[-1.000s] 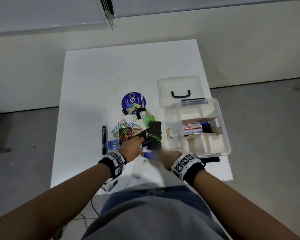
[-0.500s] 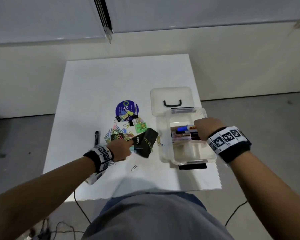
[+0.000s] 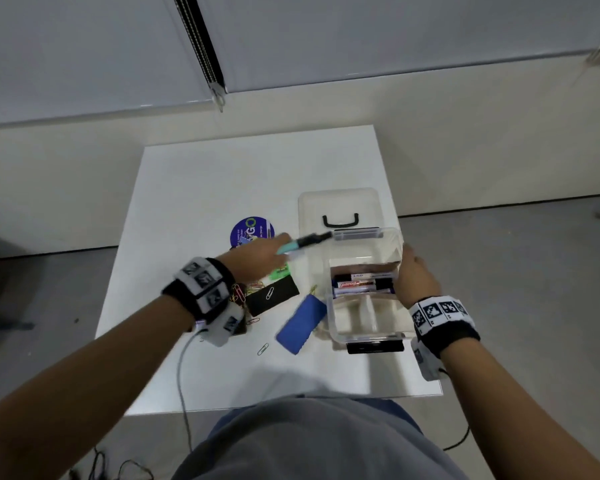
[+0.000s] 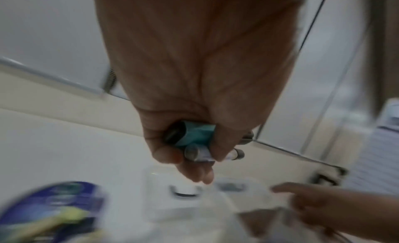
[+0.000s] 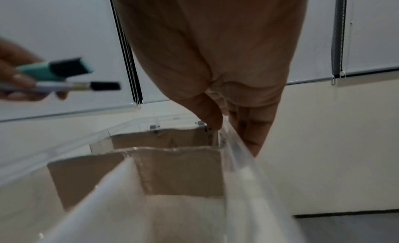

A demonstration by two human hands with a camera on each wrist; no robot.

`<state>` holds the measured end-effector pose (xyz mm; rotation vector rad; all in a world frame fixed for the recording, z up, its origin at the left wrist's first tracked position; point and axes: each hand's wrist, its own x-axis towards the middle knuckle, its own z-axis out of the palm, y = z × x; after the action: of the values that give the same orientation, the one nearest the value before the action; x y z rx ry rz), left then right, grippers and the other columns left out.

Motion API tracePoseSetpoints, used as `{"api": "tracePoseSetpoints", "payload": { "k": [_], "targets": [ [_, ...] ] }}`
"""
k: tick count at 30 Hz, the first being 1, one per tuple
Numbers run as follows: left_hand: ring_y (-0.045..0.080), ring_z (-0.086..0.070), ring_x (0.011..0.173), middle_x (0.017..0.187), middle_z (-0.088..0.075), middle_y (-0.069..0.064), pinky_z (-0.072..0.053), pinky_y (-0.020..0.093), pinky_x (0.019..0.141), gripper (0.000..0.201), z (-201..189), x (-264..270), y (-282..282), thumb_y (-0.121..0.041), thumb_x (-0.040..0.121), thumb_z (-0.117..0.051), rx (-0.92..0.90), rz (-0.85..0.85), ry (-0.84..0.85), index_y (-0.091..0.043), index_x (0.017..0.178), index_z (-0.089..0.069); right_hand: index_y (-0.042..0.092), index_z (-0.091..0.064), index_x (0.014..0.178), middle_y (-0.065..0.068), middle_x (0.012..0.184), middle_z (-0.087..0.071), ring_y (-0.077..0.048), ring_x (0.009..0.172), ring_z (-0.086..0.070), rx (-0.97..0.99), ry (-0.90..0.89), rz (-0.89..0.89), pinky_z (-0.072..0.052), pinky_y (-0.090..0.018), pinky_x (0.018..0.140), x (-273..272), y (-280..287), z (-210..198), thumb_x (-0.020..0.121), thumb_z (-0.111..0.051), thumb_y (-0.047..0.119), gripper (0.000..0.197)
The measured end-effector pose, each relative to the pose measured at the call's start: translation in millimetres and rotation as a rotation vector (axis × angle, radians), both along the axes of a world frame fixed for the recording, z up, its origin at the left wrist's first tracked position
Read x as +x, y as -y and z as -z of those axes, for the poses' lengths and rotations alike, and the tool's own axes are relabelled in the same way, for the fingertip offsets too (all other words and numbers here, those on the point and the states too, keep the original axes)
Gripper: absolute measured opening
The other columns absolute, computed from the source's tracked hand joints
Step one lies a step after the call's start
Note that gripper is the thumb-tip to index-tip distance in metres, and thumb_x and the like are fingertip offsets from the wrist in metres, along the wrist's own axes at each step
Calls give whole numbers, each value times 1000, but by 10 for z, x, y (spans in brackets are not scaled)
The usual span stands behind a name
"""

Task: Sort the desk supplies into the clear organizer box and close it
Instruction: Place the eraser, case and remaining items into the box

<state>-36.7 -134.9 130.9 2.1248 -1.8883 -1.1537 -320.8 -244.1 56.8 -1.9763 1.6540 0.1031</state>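
Clear organizer box (image 3: 364, 327) sits near the right front of the white table (image 3: 222, 174), lid (image 3: 338, 206) flipped back flat behind it, black handle facing up. Inside: cardboard dividers (image 5: 179, 171), a row of markers (image 3: 355, 285) in the middle section, near section bare. Right hand (image 3: 414, 277) grips the box's right wall; right wrist view shows thumb inside the rim and fingers outside, which head view hides. Left hand (image 3: 262, 259) is raised beside the box's left far corner, closed around a teal highlighter (image 3: 291, 247) with a black cap. Wrist views show a second, thinner pen (image 5: 77, 87) in the same fist, pale barrel with black tip; head view barely shows it. Only the head view shows what's on the table: blue eraser (image 3: 302, 323) touching the box's left wall, black rectangular block (image 3: 274, 295) with a paper clip on it, loose colored paper clips (image 3: 246, 292), a round blue sticker (image 3: 252, 232), something green (image 3: 279, 271) under the left hand, can't tell what.
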Motion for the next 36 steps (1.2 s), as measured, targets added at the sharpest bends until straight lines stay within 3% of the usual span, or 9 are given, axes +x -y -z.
{"api": "tracePoseSetpoints", "payload": {
  "k": [8,12,17,21,23,27,30,33,36],
  "targets": [
    [34,-62,99,111,-63,16,-50,39,81,37,614,-1345,639,-29,97,-52,-6,326,278,-10,127,-49,14,-16,149,-22,125,-52,-40,109,-57,1,54,-78,-47,-45,90,-101,49,24,84,-49,-2,75],
    [32,-55,97,114,-55,14,-46,40,84,65,711,-1371,551,-4,87,-54,-210,303,182,-24,146,-35,15,-15,151,-23,129,-49,-40,110,-56,47,72,-65,-48,-46,92,-112,44,36,85,-48,-3,76],
    [23,-56,102,110,-58,7,-46,38,88,34,889,-668,140,-8,90,-50,-384,-56,11,-16,122,-57,7,-43,138,-22,125,-48,-39,109,-52,-342,214,-66,-48,-43,92,2,-124,-37,80,-50,-7,61],
    [35,-56,107,117,-53,16,-47,44,90,38,1307,-26,-273,-16,87,-57,-106,-256,218,-9,124,-51,18,-53,127,-5,120,-54,-26,96,-62,-258,338,-392,-53,-35,74,563,-593,-238,79,-55,-6,53],
    [35,-54,111,122,-51,16,-46,44,91,53,1482,51,-413,-33,84,-64,51,-177,348,-11,129,-44,18,-52,123,-7,115,-54,-30,95,-63,-136,259,-586,-54,-42,72,918,-874,-240,80,-53,-4,48],
    [33,-49,116,127,-49,14,-40,43,95,63,1653,65,-555,-43,79,-68,73,-130,436,-14,129,-42,5,-47,129,-18,131,-47,-36,120,-48,77,-150,-787,-42,-45,93,1414,-1440,70,93,-51,16,38],
    [35,-50,112,125,-46,15,-41,44,94,65,1595,129,-590,-42,74,-69,31,-198,373,-14,125,-40,3,-71,98,-25,102,-65,-37,92,-63,129,-283,-727,-52,-44,77,1523,-1602,304,65,-83,39,51],
    [34,-54,108,121,-51,13,-42,43,91,66,1553,262,-690,-41,72,-70,23,-208,360,-14,124,-38,-2,-49,128,-32,131,-45,-44,122,-44,24,-444,-789,-36,-55,101,1549,-1604,564,94,-51,25,44],
    [32,-60,105,116,-60,10,-46,43,90,65,1578,347,-749,-44,75,-71,20,-238,276,-16,123,-36,0,-32,139,-27,144,-32,-44,135,-28,-49,-457,-852,-22,-58,111,1461,-1531,768,97,-42,16,46]
  ]
}}
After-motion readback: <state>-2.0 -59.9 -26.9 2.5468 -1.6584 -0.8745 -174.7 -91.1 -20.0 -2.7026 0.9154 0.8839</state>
